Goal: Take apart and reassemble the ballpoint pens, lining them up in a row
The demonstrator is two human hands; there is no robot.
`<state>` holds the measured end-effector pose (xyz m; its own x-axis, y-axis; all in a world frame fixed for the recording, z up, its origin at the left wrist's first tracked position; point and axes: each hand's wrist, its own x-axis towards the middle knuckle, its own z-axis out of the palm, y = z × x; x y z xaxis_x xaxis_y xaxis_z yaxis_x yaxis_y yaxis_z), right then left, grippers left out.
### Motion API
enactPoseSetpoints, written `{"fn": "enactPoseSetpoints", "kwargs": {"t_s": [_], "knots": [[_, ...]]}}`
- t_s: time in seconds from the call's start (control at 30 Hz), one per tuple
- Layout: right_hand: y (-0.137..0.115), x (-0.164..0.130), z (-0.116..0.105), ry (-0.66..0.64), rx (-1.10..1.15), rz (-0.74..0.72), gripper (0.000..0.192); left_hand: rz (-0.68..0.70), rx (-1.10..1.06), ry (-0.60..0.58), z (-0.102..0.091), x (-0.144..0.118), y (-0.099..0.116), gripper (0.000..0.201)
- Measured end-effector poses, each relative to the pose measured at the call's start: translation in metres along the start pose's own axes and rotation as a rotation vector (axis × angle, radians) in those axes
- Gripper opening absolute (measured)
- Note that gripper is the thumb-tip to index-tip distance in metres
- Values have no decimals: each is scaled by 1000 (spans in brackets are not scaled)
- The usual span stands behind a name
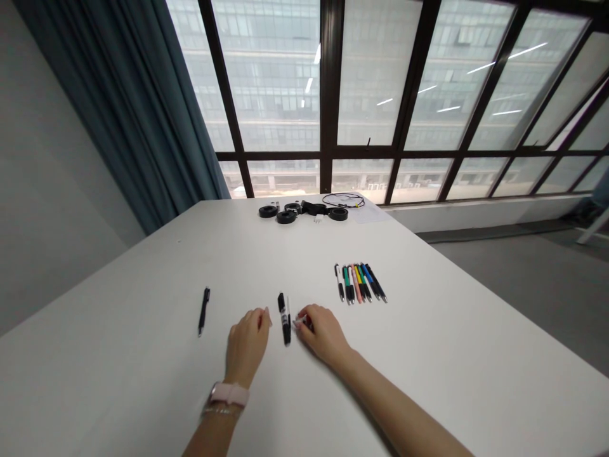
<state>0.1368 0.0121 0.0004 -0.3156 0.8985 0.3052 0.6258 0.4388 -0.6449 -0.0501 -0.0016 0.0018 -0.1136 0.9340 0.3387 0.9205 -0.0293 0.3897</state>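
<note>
On the white table [143, 381] two pens [285, 316], one black and one white and black, lie side by side between my hands. My left hand [247, 343] rests on the table just left of them, fingers curled loosely, holding nothing. My right hand [321, 333] sits just right of them, its fingertips close around something small that I cannot make out. A single black pen [203, 310] lies apart to the left. A row of several coloured pens [360, 283] lies further back to the right.
Black tape rolls [286, 214] and a coiled cable [343, 200] sit at the table's far edge by the window. A blue curtain [143, 114] hangs at the left. The table's right edge drops to a grey floor [523, 279].
</note>
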Motion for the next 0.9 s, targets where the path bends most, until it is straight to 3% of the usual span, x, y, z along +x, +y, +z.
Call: {"fn": "enactPoseSetpoints", "kwargs": {"t_s": [0.2,0.37,0.6,0.9], "knots": [[10,2,2,134,254,194,14,-193,-350,11,8,4,-14,37],[14,6,4,225,433,280,18,-272,-490,23,13,7,-21,34],[24,12,-7,493,828,405,32,-385,-719,85,17,10,-29,29],[31,13,-8,517,1003,470,43,-411,-782,99,16,10,-28,26]]}}
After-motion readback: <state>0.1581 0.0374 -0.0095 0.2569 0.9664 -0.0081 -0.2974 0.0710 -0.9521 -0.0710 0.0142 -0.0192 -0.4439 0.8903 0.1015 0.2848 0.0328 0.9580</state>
